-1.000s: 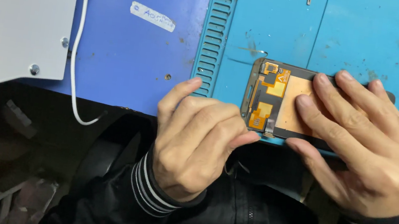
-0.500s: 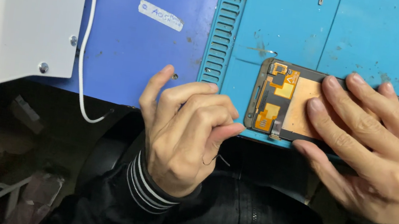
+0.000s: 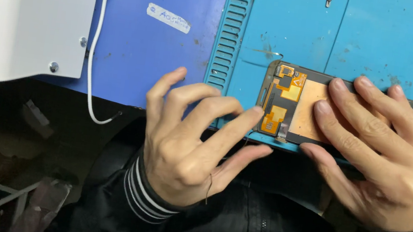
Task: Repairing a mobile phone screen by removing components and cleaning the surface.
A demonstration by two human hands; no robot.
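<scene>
My right hand [image 3: 393, 164] presses flat on the phone screen assembly [image 3: 293, 109] at the teal mat [image 3: 294, 31] front edge; left hand [image 3: 187, 140], fingers spread, holds nothing; its fingertip meets the assembly's left edge; next calls for careful prying

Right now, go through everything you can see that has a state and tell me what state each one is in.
Phone screen assembly: face down on the teal mat, copper back and orange flex cables exposed.
Right hand: fingers pressed flat on the assembly.
Left hand: fingers spread, one fingertip at the assembly's left edge; a thin wire trails from it.
White cable: slack, hanging off the blue mat.
</scene>
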